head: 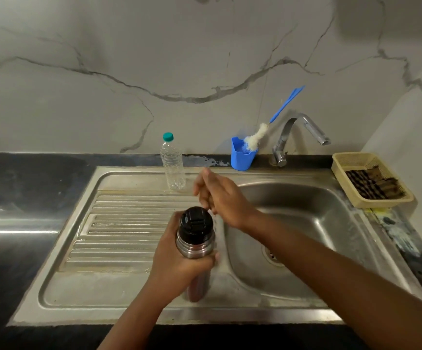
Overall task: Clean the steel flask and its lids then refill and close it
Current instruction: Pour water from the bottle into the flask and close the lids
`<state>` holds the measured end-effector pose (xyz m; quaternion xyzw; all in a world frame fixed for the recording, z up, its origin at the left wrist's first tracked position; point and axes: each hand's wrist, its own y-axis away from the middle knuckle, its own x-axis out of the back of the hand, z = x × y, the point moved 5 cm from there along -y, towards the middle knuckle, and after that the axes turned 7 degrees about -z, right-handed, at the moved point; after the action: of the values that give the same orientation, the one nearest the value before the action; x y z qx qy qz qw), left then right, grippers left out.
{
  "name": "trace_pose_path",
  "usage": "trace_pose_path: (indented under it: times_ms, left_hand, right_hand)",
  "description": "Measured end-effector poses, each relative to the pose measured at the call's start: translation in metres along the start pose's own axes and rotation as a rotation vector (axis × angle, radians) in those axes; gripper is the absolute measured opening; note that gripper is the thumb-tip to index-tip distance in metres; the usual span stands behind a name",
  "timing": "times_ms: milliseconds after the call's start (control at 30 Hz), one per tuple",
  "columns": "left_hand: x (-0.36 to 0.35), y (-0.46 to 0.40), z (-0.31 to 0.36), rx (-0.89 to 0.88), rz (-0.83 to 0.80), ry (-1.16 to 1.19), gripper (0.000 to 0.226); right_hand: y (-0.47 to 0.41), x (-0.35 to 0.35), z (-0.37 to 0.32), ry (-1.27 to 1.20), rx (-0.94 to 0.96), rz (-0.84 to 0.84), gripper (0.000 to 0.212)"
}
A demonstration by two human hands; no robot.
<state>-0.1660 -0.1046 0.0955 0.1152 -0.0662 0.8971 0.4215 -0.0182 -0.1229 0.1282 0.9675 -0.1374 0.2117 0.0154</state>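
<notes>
The steel flask (pixel 195 251) is held upright over the ridged drainboard (pixel 119 223) at the near left of the sink (pixel 313 223), its black inner lid (pixel 196 224) seated on the neck. It is gripped by the left hand (pixel 173 261), whose fingers are wrapped round the body just below the lid, thumb tip showing on the right side. The right hand (pixel 220 198) is raised just beyond the lid, apart from it, fingers loosely bunched; whether anything is held there cannot be told. Farther off, a clear plastic bottle (pixel 172 165) with a teal cap is stood on the sink's far rim, a bottle brush (pixel 268 125) is propped in a blue cup (pixel 242 157) beside the tap (pixel 298 137), and a basket (pixel 371 180) is set at the far right
</notes>
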Motion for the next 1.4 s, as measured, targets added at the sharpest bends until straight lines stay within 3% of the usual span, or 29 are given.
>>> trace_pose_path:
  times_ms: [67, 167, 233, 433, 533, 600, 667, 733, 800, 1000, 1167, 1300, 1400]
  left_hand:
    - [0.009, 0.000, 0.003, -0.020, 0.043, 0.034, 0.067]
    - [0.019, -0.005, 0.002, -0.031, 0.088, 0.047, 0.070]
    - [0.021, -0.007, 0.002, -0.039, 0.100, 0.061, 0.068]
    - [0.016, -0.006, -0.004, -0.028, 0.097, 0.055, 0.065]
    - [0.010, -0.008, -0.007, -0.023, 0.061, 0.082, 0.067]
    - [0.004, -0.008, -0.008, -0.019, 0.030, 0.088, 0.066]
    - [-0.002, -0.010, -0.009, -0.028, 0.003, 0.079, 0.067]
    - [-0.011, -0.014, -0.007, -0.047, -0.027, 0.049, 0.073]
    - [-0.020, -0.017, -0.006, -0.059, -0.067, 0.035, 0.076]
    - [-0.040, -0.023, -0.010, -0.056, -0.160, 0.001, 0.074]
    - [-0.045, -0.024, -0.021, -0.043, -0.179, -0.016, 0.078]
    - [-0.046, -0.024, -0.022, -0.049, -0.208, -0.002, 0.079]
    - [-0.046, -0.027, -0.026, -0.065, -0.218, 0.001, 0.072]
  right_hand:
    - [-0.011, -0.019, 0.049, 0.260, -0.125, 0.001, 0.010]
    - [-0.013, -0.064, 0.107, 0.540, -0.271, -0.349, 0.065]
    - [-0.007, -0.081, 0.116, 0.666, -0.267, -0.437, 0.076]
    - [-0.004, -0.099, 0.132, 0.505, -0.212, -0.295, 0.045]
    - [-0.001, -0.071, 0.126, 0.604, -0.111, -0.175, 0.054]
    - [0.009, -0.032, 0.108, 0.460, -0.082, -0.018, 0.061]
    - [0.023, 0.013, 0.080, 0.263, -0.045, 0.146, 0.054]
    - [0.041, 0.048, 0.044, 0.085, 0.017, 0.183, 0.051]
    - [0.058, 0.066, 0.004, 0.063, 0.123, 0.108, 0.053]
    - [0.071, 0.053, -0.042, 0.401, 0.233, -0.241, 0.060]
    - [0.069, 0.031, -0.031, 0.655, 0.221, -0.353, 0.057]
    - [0.073, 0.020, -0.028, 0.909, 0.192, -0.180, 0.057]
    - [0.073, 0.012, -0.028, 0.986, 0.178, 0.105, 0.064]
